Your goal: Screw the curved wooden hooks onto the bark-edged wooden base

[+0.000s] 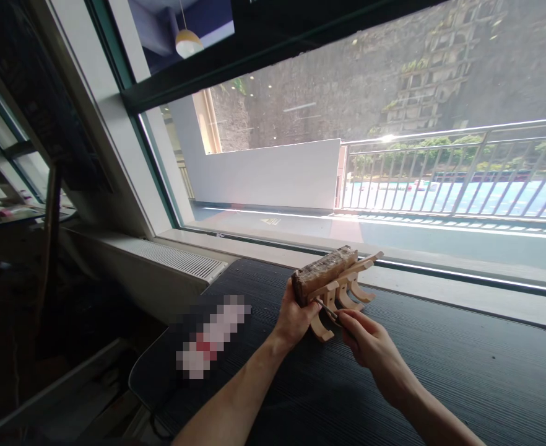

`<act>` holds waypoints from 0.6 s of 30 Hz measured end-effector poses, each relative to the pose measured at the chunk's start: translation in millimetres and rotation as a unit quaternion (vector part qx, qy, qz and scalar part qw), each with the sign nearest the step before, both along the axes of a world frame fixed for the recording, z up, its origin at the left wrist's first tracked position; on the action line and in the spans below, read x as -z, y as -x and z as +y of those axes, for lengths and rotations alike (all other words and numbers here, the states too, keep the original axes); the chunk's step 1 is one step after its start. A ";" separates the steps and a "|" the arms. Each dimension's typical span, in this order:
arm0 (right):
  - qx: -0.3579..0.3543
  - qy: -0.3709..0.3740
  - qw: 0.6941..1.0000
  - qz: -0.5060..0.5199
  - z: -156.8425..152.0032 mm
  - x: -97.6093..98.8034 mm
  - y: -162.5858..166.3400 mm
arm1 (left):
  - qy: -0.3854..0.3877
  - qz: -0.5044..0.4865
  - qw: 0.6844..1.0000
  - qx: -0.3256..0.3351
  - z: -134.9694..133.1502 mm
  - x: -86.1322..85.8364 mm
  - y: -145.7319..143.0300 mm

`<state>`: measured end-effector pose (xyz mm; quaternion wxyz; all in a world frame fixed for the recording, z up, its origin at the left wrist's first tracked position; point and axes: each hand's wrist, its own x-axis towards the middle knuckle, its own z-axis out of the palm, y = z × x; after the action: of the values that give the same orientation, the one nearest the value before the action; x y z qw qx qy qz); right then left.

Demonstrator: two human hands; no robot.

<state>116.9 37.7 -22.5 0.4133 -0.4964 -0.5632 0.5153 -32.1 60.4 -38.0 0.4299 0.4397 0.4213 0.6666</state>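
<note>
A brown block with a rough, pale-flecked top (326, 267) tilts above the dark table. Along its near side runs a light wooden strip with several curved wooden brackets (347, 298), like part of a wooden architectural model. My left hand (292, 319) is closed around the block's near left end, with the thumb close to the nearest bracket. In the fingers of my right hand (369, 337) is a thin, dark-handled tool (329, 312), its slender end pointing up and left at that bracket beside my left thumb. The exact kind of tool cannot be made out.
On the dark wood-grain table (431, 359), a long blurred-out item (215, 337) lies left of my hands. Behind the table stand a large window with a sill (421, 286) and, to the left, a white vent grille (180, 257). Outside is a metal railing (468, 173).
</note>
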 end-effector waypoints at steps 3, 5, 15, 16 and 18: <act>0.001 -0.102 0.984 -0.149 -1.8 -4.4 -5.9 | 0.003 -0.015 1.000 0.006 0.3 -0.7 -0.7; -0.006 -0.165 0.956 -0.244 -5.5 -6.4 -10.0 | 0.006 -0.019 1.000 0.008 0.0 -1.7 -1.6; 0.005 -0.478 0.817 -0.322 -9.0 3.9 -11.5 | 0.014 -0.013 1.000 -0.008 0.3 -2.9 -2.1; 0.015 -0.436 0.853 -0.288 -8.7 4.9 -9.5 | 0.016 -0.012 1.000 -0.006 0.3 -2.8 -1.8; 0.038 -0.306 0.934 -0.179 -8.8 6.3 -4.2 | 0.015 -0.009 1.000 0.000 0.2 -2.5 -1.2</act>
<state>121.1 28.8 -28.8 0.4567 -0.4507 -0.7393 0.2041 -30.9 60.6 -35.5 0.4402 0.4271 0.4273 0.6643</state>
